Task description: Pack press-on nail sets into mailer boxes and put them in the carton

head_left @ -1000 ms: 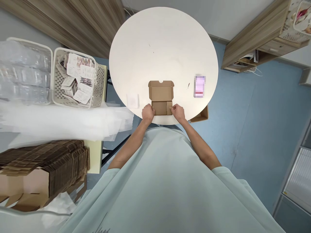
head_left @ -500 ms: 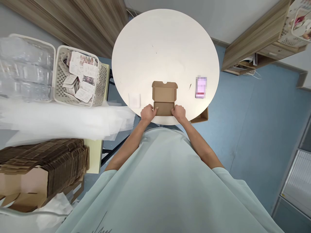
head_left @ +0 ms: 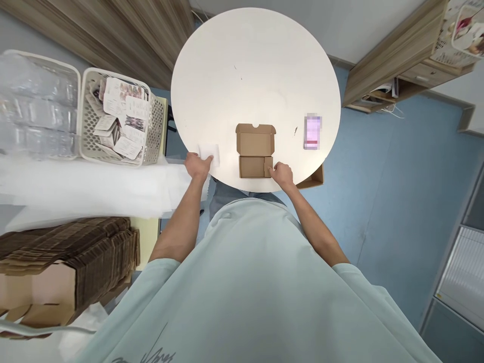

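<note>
A small brown cardboard box (head_left: 251, 167) lies near the front edge of the round white table, its lid folded back away from me. My right hand (head_left: 282, 174) grips the box's right wall, the thumb at a flap that leans into the box. To the left of the box, a flat white packet (head_left: 209, 153) rests at the table's rim. Around its left edge my left hand (head_left: 198, 165) is closed, thumb on top and fingers toward the rim.
On the round table (head_left: 257, 60), a pinkish blurred item (head_left: 312, 132) lies at the right. A perforated basket (head_left: 151, 131) of printed cards, white sheets (head_left: 94, 186) and stacked flattened cardboard (head_left: 106, 257) are on my left. An open carton (head_left: 313, 179) sits below the table's right edge.
My left hand has left the box and moved left onto the white packet. The flap on the box's right side now shows folded inward beside my right hand.
</note>
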The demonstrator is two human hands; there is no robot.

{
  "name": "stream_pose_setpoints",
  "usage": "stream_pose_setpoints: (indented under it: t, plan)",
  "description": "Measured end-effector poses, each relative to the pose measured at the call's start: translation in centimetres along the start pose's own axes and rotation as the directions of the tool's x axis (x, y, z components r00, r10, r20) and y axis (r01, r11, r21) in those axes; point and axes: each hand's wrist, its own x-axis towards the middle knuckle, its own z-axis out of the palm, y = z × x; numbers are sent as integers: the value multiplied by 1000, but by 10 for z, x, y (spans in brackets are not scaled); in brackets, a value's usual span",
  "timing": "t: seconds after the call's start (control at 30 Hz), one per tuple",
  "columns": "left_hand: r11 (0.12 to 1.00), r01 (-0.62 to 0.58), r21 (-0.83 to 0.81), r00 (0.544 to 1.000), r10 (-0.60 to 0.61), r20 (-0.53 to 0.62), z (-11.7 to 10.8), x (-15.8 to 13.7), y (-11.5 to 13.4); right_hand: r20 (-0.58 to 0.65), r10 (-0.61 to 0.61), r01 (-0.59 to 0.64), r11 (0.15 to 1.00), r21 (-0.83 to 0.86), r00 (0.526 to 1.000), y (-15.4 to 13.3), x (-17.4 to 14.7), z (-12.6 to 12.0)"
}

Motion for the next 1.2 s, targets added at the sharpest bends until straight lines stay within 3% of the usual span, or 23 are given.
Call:
stream_pose_setpoints:
  t: [0.1, 0.2, 0.3, 0.4, 0.53, 0.7, 1.03, 1.2]
  plan:
    - [998, 51, -48, 999, -50, 12, -9, -5, 10, 26, 28, -27, 999, -30, 999, -6, 5, 5]
    - [977, -13, -211, 998, 25, 52, -23, -16, 25, 27, 34, -32, 998, -62, 999, -13, 4, 6]
    - [844, -46, -534, 969, 166, 180, -29, -36, 40, 38, 28, -24, 995, -98, 999, -17, 2, 4]
    - [701, -2, -713, 892, 324, 316, -19, -62, 55, 60, 24, -18, 995, -103, 998, -17, 1, 1]
    - [803, -21, -595, 851, 327, 412, 13, -92, 74, 67, 22, -17, 997, -77, 998, -18, 2, 1]
    - [955, -79, -287, 909, 187, 371, 48, -108, 89, 65, 41, -38, 998, -49, 997, -20, 4, 3]
    - [972, -231, -54, 911, 235, 339, 70, -110, 99, 68, 30, -28, 999, -23, 997, -20, 3, 6]
    - [947, -321, 9, 913, 306, 271, 63, -112, 98, 91, 25, -26, 1000, 4, 996, -17, 3, 3]
